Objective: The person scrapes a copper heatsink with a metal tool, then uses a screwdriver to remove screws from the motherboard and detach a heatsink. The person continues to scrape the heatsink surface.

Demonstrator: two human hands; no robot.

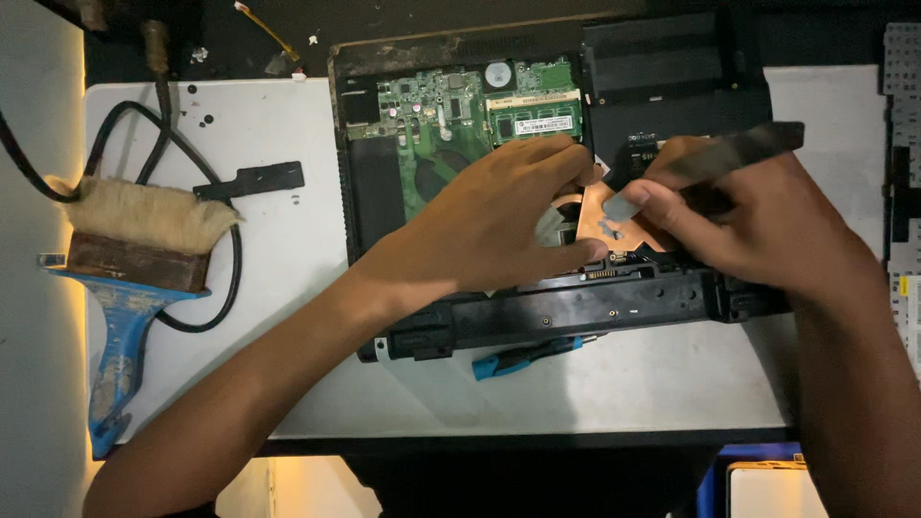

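Note:
An opened black laptop chassis (537,312) lies on the white mat, its green circuit board (432,115) bare. My left hand (489,221) rests over the middle of the board, fingers bent and touching the copper heat plate (600,206). My right hand (758,221) grips a flat black tool (758,144), whose pale tip presses on the copper plate next to my left fingertips. Part of the plate and the fan area are hidden under both hands.
A wide brush with a blue handle (125,278) lies at the left over a black cable (225,278). A small black bracket (251,179) sits near it. A blue-handled screwdriver (523,357) lies before the laptop. A keyboard strip (902,144) runs along the right edge.

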